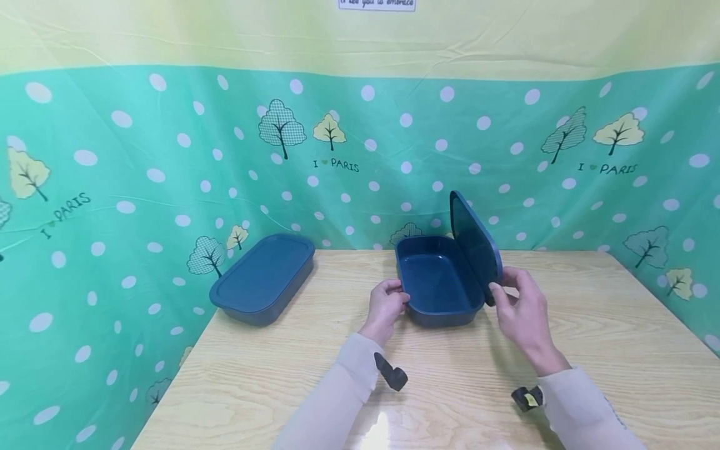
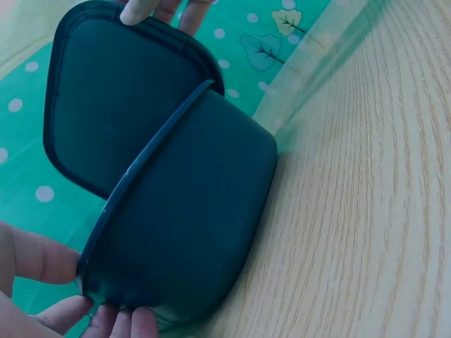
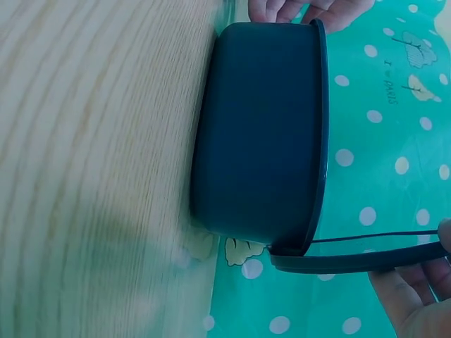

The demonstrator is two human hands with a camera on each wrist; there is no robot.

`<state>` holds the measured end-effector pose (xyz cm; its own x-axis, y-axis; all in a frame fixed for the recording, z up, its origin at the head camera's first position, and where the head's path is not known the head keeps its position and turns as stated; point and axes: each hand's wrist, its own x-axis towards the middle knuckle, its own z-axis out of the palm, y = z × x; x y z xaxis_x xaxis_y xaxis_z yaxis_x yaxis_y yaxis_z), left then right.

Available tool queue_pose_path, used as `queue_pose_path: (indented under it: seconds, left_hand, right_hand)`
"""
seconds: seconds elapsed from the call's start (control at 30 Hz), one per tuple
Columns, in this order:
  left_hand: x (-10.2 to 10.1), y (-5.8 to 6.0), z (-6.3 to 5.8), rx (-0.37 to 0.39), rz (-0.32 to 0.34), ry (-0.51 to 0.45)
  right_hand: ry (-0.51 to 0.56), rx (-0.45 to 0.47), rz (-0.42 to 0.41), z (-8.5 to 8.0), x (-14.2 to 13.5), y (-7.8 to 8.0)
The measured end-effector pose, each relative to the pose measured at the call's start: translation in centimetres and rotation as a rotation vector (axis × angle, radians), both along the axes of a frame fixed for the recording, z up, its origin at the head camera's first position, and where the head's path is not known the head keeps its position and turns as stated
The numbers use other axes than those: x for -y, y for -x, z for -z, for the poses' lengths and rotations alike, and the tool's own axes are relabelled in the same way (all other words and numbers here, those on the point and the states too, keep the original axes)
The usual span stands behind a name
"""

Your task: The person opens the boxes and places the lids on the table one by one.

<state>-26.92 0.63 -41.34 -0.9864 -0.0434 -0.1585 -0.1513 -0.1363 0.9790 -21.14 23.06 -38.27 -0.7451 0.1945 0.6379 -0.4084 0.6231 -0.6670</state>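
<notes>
A dark blue rectangular food container (image 1: 441, 319) stands uncovered on the table, its inside bare. My left hand (image 1: 385, 309) holds its left side near the front corner, thumb by the rim and fingers against the outer wall in the left wrist view. The matching lid (image 1: 477, 244) is tipped up steeply along the container's right side. My right hand (image 1: 524, 309) pinches the lid near its front end. In the right wrist view, the lid's lower edge (image 3: 289, 262) meets the container's rim; whether they are joined there I cannot tell.
A second dark blue container (image 1: 264, 278) with its lid on sits at the table's left edge. Behind the wooden table (image 1: 450, 387) hangs a green curtain (image 1: 349, 156) with white dots and trees.
</notes>
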Motion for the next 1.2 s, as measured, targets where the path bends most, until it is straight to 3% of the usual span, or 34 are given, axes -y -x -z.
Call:
queue_pose_path:
  seconds: [0.37, 1.2]
  left_hand:
    - [-0.03, -0.02, -0.04, -0.001, -0.001, -0.011]
    - [0.04, 0.03, 0.00, 0.003, 0.004, -0.008]
  right_hand:
    - [0.032, 0.025, 0.033, 0.16, -0.08, 0.02]
    - [0.035, 0.096, 0.024, 0.78, -0.15, -0.05]
